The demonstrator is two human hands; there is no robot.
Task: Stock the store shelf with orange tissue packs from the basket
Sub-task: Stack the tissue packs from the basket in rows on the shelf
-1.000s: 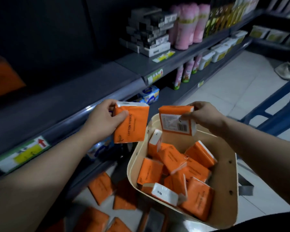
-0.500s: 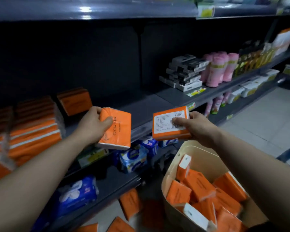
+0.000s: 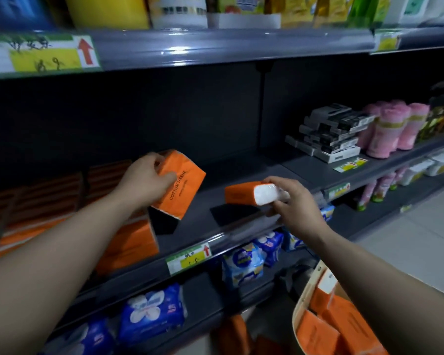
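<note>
My left hand (image 3: 146, 181) grips an orange tissue pack (image 3: 183, 185) printed "COTTON TISSUE", tilted above the dark grey shelf (image 3: 241, 165). My right hand (image 3: 296, 208) holds a second orange pack (image 3: 241, 192) level over the shelf's front, its white end facing me. Stacks of orange packs (image 3: 128, 242) fill the shelf to the left. The cream basket (image 3: 301, 295) at the lower right holds several more orange packs (image 3: 344, 326).
Black-and-white boxes (image 3: 331, 134) and pink rolls (image 3: 392, 129) stand on the same shelf to the right. Blue-and-white packs (image 3: 151, 311) lie on the shelf below. An upper shelf edge (image 3: 215, 44) runs overhead. Orange packs (image 3: 233, 334) lie on the floor.
Both hands have risen from the basket to shelf height and moved forward over the shelf. The right pack has turned its white end toward me; the view has tilted up.
</note>
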